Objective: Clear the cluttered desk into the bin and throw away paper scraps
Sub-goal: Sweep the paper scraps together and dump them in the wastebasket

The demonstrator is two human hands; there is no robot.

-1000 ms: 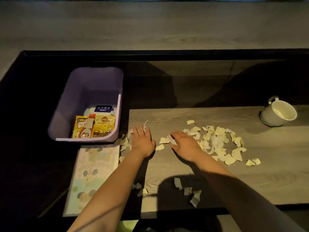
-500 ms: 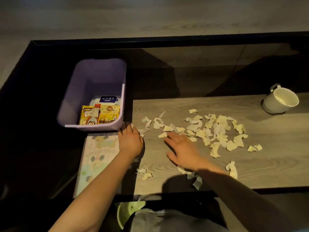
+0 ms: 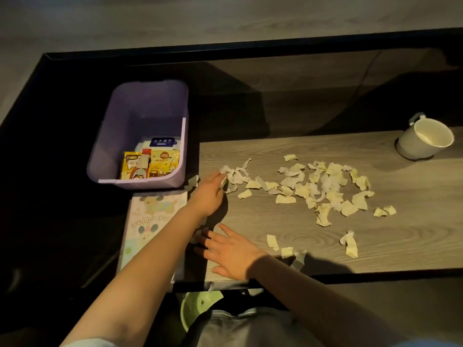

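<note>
— Both your hands are down on the pale wood-grain desk top (image 3: 325, 249). Your right hand (image 3: 231, 255) lies flat with the fingers spread and nothing gripped, its fingertips against a few scraps at the near left edge. Your left hand (image 3: 209, 192) is further in, fingers curled loosely at the left end of the litter; whether a scrap is pinched there I cannot tell.

— What sits below the edge, by your lap?

— A pale green round plastic basket (image 3: 194, 308), partly hidden. If that is where the paper goes, it is right under your right hand.

— And the rest?

— A pastel cartoon-printed booklet (image 3: 150, 221) lies to the left of your arm, touching the front of the lilac rectangular plastic bin (image 3: 140, 136), which already holds yellow snack packets (image 3: 150, 165) and a wipes pack. The torn cream paper scraps (image 3: 323, 186) spread across the middle of the wood, with loose ones near the front edge. A white ceramic mug (image 3: 426, 139) stands far right, well apart.

— What might go wrong?

— Sweep too fast and light scraps will likely flutter past the basket onto the floor or your lap. Your crossing forearms may drag pieces onto the black surface to the left, where they are hard to see in this dim light. A wide reach right could knock the mug.
</note>
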